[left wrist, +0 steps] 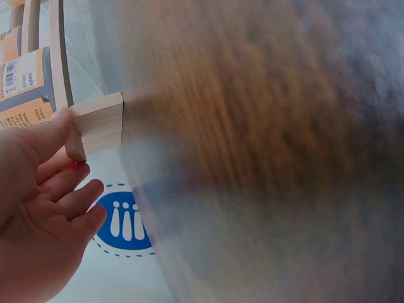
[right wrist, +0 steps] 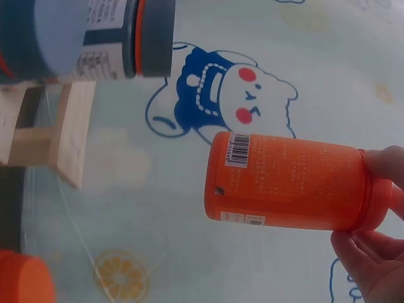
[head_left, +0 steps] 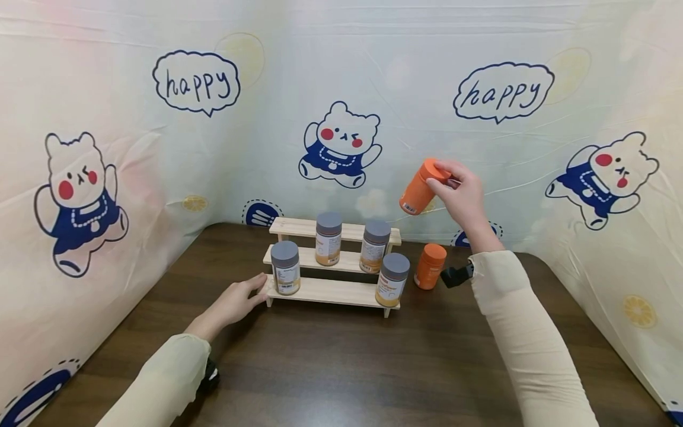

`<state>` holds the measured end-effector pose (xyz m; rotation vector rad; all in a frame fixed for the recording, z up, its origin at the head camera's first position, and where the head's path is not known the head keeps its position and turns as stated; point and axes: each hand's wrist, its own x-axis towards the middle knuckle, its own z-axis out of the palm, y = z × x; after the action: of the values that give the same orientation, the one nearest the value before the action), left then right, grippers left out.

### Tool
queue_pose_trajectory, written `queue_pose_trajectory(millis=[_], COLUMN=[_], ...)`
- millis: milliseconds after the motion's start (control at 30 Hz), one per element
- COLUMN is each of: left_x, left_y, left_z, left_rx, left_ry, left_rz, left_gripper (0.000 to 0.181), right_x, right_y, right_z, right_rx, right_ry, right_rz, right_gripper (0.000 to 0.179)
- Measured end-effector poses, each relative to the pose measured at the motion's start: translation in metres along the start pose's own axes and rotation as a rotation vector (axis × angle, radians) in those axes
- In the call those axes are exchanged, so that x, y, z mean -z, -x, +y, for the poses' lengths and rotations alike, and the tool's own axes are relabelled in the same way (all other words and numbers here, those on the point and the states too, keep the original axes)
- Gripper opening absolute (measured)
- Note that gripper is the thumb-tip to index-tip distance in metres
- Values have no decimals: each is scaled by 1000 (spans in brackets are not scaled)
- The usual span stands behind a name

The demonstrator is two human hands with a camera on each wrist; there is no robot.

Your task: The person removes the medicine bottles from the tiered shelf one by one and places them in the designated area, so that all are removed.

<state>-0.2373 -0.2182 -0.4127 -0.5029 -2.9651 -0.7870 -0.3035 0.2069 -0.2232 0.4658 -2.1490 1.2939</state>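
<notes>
My right hand (head_left: pixel 463 193) grips an orange bottle (head_left: pixel 418 188) by its lid, tilted in the air above the right end of a three-step wooden rack (head_left: pixel 336 290). In the right wrist view the barcode on that bottle (right wrist: pixel 284 183) shows near its base. My left hand (head_left: pixel 235 305) holds the left end of the rack's lowest step, thumb on top and a finger at the edge, as the left wrist view shows. Grey-lidded jars stand on the rack: two on the middle step, among them a jar (head_left: pixel 328 240), and one at each end of the lowest step.
A second orange bottle (head_left: pixel 429 267) stands on the brown table (head_left: pixel 331 367), right of the rack and close to a black strap piece (head_left: pixel 458 276) at my right wrist. A printed cloth (head_left: pixel 416 71) with bear figures hangs behind and along both sides.
</notes>
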Motion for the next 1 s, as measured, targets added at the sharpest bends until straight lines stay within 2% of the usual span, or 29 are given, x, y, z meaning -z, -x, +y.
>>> queue_pose_trajectory(millis=[633, 1000], left_x=[0, 0], left_y=[0, 0], left_z=[-2, -1], left_rx=[-17, -15], left_ry=[-16, -11], left_rz=[15, 16], left_gripper=[51, 51], right_x=[40, 57], right_y=[22, 39], right_z=[52, 80], right_rx=[-90, -228], right_ry=[119, 167], right_rz=[112, 105], right_gripper=[38, 44])
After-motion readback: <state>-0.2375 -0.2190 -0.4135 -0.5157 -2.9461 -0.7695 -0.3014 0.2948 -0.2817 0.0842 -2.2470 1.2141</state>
